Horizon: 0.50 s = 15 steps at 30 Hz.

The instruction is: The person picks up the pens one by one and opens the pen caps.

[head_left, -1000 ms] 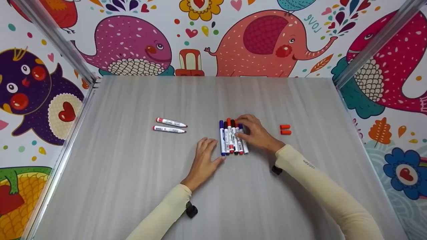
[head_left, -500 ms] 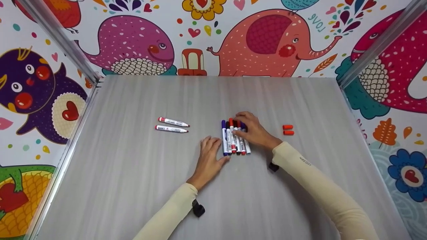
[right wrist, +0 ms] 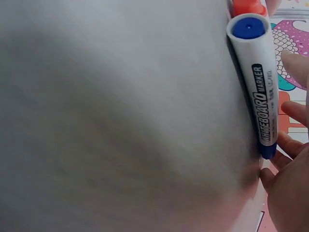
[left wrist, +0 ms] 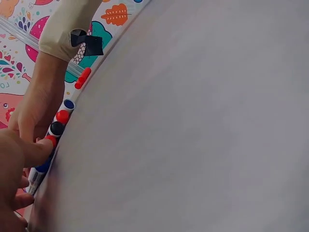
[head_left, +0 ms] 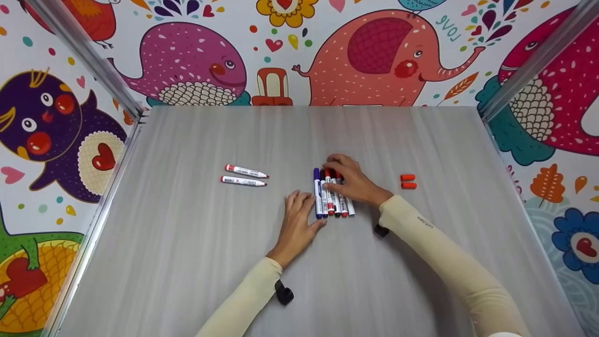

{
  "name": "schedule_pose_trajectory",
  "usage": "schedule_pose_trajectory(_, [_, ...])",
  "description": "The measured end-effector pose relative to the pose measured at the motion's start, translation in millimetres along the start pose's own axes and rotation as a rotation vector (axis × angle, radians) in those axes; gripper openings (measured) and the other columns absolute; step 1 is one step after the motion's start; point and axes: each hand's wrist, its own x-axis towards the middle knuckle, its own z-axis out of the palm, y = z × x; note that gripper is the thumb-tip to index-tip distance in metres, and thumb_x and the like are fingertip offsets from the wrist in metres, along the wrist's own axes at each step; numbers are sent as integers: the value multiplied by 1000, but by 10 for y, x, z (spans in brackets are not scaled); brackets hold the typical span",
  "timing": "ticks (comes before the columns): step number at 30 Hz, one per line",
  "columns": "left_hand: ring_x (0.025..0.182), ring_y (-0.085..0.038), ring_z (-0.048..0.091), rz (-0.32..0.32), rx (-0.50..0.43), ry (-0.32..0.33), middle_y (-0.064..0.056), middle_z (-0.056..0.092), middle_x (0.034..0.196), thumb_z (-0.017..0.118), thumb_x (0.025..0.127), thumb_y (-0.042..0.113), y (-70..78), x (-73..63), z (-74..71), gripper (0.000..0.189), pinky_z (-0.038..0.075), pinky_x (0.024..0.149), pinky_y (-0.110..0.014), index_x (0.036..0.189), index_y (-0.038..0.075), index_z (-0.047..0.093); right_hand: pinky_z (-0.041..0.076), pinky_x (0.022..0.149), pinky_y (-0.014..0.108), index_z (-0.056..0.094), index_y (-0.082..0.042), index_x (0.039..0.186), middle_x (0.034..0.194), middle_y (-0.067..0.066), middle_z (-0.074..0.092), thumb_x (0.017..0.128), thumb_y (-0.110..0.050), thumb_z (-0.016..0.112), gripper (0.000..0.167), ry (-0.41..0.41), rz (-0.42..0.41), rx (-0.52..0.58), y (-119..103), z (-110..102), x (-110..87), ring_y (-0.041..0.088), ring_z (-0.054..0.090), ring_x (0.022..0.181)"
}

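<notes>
Currently, a row of markers (head_left: pixel 330 199) is lying side by side near the middle of the grey surface (head_left: pixel 262 131), and two hands are flanking it. The left hand (head_left: pixel 298 227) is resting low at the row's left side, its fingers spread and relaxed beside the marker with the purple cap (head_left: pixel 317 174), its thumb reaching toward the near ends; it is pinching nothing. The right hand (head_left: pixel 352 182) is leaning over the row from the other side, fingers bent at the far caps and thumb lying across the barrels, with a gap showing between them; whether the fingertips are pressing on the caps, one cannot tell. On the right, the blue-ended marker (right wrist: pixel 260 87) is showing its whiteboard lettering. Well to the left, two uncapped markers, an upper one (head_left: pixel 247 172) and a lower one (head_left: pixel 243 181), are lying nearly parallel, tips pointing right. Off to the right, two orange-red caps (head_left: pixel 408 178) are sitting one just beyond the other. Cream sleeves (head_left: pixel 241 297) are covering both arms, and a wall printed with cartoon animals (head_left: pixel 374 56) is standing behind.
</notes>
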Motion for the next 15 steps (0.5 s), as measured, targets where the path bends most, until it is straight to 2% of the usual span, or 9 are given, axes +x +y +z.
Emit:
schedule_pose_trajectory(6, [154, -42, 36, 9, 11, 3, -16, 59, 149, 92, 92, 19, -15, -4, 20, 65, 32, 127, -58, 146, -4, 66, 26, 129, 64, 58, -10, 159, 172, 16, 39, 103, -41, 78, 66, -16, 27, -1, -4, 18, 36, 38, 31, 159])
schedule_pose_trajectory(15, [154, -41, 38, 16, 18, 22, -16, 60, 149, 91, 93, 19, -32, 2, 44, 63, 28, 129, -59, 146, -5, 66, 19, 127, 60, 61, -9, 157, 171, 20, 39, 102, -42, 77, 66, -25, 10, -63, -19, 70, 115, 39, 31, 160])
